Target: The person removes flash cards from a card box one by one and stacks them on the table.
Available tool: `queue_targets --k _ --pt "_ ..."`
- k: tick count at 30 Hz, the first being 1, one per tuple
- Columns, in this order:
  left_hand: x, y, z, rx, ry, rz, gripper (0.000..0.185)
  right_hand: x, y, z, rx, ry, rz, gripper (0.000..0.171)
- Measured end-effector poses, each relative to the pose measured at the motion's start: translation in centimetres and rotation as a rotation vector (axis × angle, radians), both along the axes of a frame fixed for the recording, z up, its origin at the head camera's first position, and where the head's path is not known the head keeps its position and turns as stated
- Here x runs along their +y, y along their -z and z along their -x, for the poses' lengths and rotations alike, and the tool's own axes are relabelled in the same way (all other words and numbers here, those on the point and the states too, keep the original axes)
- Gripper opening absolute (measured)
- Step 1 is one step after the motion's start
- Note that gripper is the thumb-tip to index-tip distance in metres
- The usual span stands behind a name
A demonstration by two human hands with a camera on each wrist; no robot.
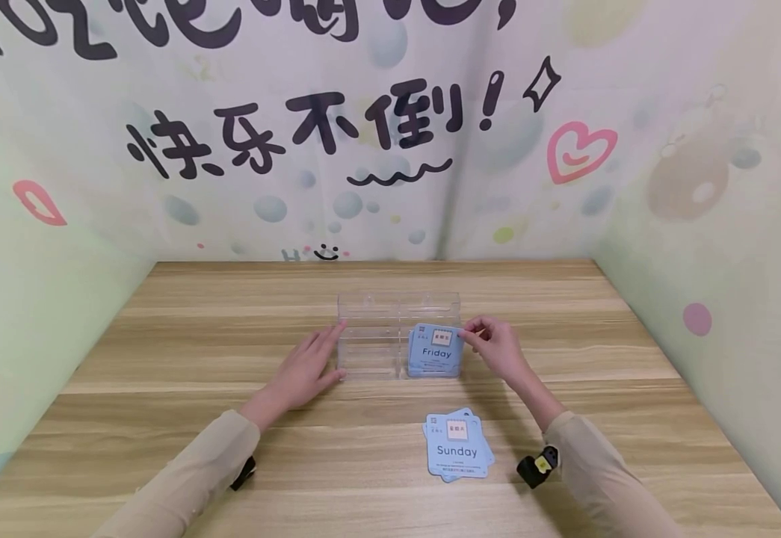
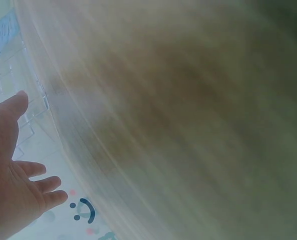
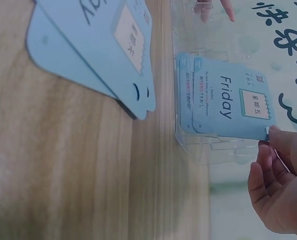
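Fingers point(image 3: 284, 140) pinch a round-cornered Friday card point(image 3: 233, 97) at a transparent holder point(image 1: 371, 336).

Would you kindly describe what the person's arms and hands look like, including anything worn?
Both arms are in beige sleeves: the left sleeve and the right sleeve both end near the wrist. A small black item shows beside the left one; a larger black device beside the right bears a yellow marking. The left hand and right hand are ungloved.

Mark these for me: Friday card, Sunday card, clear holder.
Friday card point(image 3: 233, 97): right wrist view, middle of its printed face.
Sunday card point(image 1: 457, 447): head view, middle of its printed face.
Clear holder point(image 1: 368, 353): head view, front of its left half.
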State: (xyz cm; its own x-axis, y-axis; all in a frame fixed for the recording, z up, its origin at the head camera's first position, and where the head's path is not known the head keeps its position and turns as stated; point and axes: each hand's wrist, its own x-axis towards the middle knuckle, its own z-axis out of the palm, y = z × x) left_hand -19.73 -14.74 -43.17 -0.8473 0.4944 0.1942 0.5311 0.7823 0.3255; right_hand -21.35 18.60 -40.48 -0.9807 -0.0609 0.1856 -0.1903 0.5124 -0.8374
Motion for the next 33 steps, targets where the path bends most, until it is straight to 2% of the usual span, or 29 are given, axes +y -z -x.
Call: queue_targets --k 6,17,33 --pt "0.0 0.0 0.0 -0.004 0.000 -0.009 0.079 0.2 -0.2 0.0 0.000 -0.012 0.020 0.011" --pt "0.1 -0.2 -0.1 -0.019 -0.002 -0.009 0.079 0.2 -1.1 -0.6 0.013 -0.096 0.099 0.012" --pt "0.1 -0.2 0.0 -0.020 -0.004 -0.007 0.079 0.0 -2.1 -2.2 0.059 -0.153 0.110 0.009"
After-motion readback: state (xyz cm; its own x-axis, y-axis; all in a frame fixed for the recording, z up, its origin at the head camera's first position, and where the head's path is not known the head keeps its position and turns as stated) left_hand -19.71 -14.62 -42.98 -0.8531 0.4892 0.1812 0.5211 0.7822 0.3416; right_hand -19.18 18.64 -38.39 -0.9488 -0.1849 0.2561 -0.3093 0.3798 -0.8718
